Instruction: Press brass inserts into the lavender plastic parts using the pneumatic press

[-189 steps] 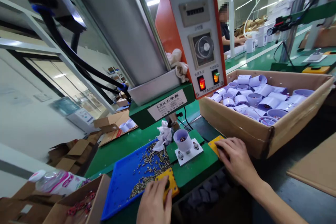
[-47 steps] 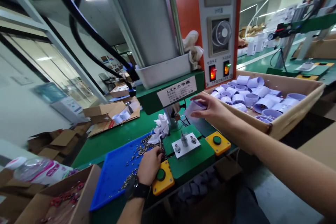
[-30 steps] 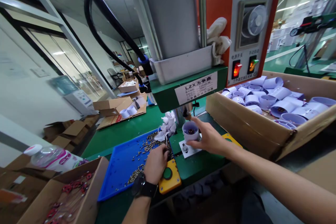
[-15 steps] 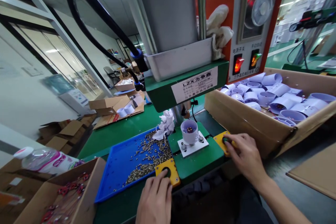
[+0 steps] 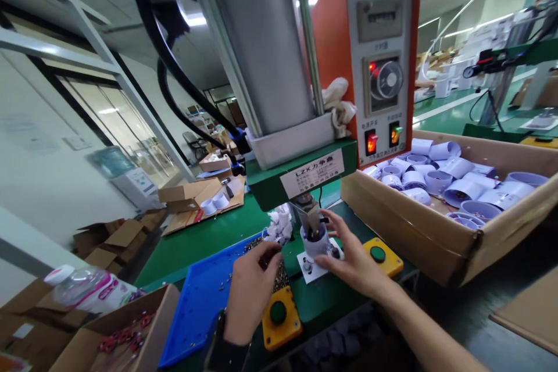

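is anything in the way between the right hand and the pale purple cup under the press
Nothing visible stands between the right hand and the pale purple cup; its thumb and fingers are right by the cup's side. Only from above is it obstructed: the press's metal tool reaches down into its mouth.

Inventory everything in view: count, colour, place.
Cylindrical metal press: one, grey-green, centre
Boxy metal control unit: one, orange-white, beside press
Round plastic cup: one, lilac, under press
Flat plate: one, white, under cup
Square button units: two, yellow, flanking plate
Flat plastic tray: one, blue, left of plate
Small metal pieces: many, brassy, in tray
Crumpled tissue: one wad, white, behind tray
Cardboard boxes: several, brown, right and left
Plastic cups: many, lilac, right box
Small parts: several, red, lower-left box
Plastic bottle: one, clear-pink, left
Water dispenser: one, blue-white, far left
Left hand: one, bare, over tray
Right hand: one, bare, at cup
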A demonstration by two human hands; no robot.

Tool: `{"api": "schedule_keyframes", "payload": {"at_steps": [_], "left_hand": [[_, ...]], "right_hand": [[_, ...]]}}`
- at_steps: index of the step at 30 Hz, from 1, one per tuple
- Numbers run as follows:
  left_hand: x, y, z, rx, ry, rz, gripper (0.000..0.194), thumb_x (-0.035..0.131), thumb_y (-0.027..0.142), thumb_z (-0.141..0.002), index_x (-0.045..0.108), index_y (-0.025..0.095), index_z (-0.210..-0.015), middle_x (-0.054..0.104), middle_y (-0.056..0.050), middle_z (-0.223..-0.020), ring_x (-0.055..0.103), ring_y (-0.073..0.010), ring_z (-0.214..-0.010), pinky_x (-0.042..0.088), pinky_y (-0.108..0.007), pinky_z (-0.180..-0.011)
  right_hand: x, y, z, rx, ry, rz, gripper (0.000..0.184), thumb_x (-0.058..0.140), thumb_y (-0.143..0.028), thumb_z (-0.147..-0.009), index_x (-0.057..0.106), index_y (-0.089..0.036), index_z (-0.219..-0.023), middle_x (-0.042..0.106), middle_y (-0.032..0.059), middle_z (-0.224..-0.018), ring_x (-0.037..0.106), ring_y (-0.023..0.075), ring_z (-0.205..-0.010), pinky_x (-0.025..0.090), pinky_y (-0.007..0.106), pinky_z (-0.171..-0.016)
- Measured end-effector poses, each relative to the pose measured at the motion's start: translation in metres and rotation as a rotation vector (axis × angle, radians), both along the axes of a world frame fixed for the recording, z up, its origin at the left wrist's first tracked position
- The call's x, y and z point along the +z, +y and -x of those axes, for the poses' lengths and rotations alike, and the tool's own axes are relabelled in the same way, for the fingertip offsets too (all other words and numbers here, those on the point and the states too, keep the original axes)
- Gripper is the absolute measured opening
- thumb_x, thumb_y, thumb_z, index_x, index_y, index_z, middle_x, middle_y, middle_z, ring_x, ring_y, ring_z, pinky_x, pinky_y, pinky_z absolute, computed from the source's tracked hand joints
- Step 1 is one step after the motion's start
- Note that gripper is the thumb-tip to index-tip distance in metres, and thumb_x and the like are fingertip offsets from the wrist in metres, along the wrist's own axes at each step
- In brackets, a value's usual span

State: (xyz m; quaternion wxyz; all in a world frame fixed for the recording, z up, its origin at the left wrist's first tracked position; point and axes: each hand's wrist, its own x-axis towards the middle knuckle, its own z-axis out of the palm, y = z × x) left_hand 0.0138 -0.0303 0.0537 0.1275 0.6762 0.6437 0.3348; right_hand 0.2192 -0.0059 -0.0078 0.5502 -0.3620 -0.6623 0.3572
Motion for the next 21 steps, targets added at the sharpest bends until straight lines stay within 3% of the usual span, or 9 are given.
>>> {"api": "schedule_keyframes", "payload": {"at_steps": [4, 13, 17, 21], "left_hand": [[0.023, 0.016, -0.008, -0.076, -0.082, 0.022, 0.021, 0.058, 0.039, -0.077, 0.067, 0.02, -0.079, 0.072, 0.0, -0.077, 0.065, -0.0167, -0.073, 0.05, -0.027, -0.066], [0.056, 0.031, -0.036, -0.237, 0.093, 0.082, 0.011, 0.059, 0.026, -0.074, 0.068, 0.022, -0.077, 0.073, -0.001, -0.083, 0.066, -0.0171, -0.08, 0.049, -0.028, -0.075], [0.06, 0.038, -0.057, -0.284, 0.309, 0.092, 0.005, 0.06, 0.021, -0.072, 0.065, 0.02, -0.074, 0.072, -0.001, -0.084, 0.066, -0.0184, -0.085, 0.048, -0.031, -0.081], [0.057, 0.047, -0.064, -0.31, 0.375, 0.133, 0.003, 0.061, 0.021, -0.071, 0.064, 0.02, -0.072, 0.071, -0.001, -0.077, 0.064, -0.0185, -0.079, 0.046, -0.031, -0.076]], "right_hand": [[0.001, 0.009, 0.025, 0.081, 0.134, 0.034, 0.064, 0.065, -0.023, -0.076, 0.037, -0.025, -0.133, 0.063, 0.0042, -0.119, 0.06, 0.0183, -0.106, 0.048, 0.03, -0.092], [-0.007, 0.012, 0.033, -0.038, 0.121, 0.045, 0.067, 0.067, -0.021, -0.069, 0.043, -0.026, -0.131, 0.065, 0.0047, -0.114, 0.065, 0.0198, -0.093, 0.053, 0.03, -0.08], [-0.009, 0.013, 0.034, -0.062, 0.116, -0.008, 0.069, 0.067, -0.02, -0.069, 0.044, -0.027, -0.133, 0.064, 0.0052, -0.12, 0.063, 0.0219, -0.101, 0.051, 0.035, -0.088], [-0.008, 0.014, 0.033, -0.044, 0.094, -0.001, 0.07, 0.066, -0.02, -0.069, 0.041, -0.027, -0.134, 0.058, 0.0065, -0.13, 0.055, 0.0237, -0.118, 0.044, 0.041, -0.101]]}}
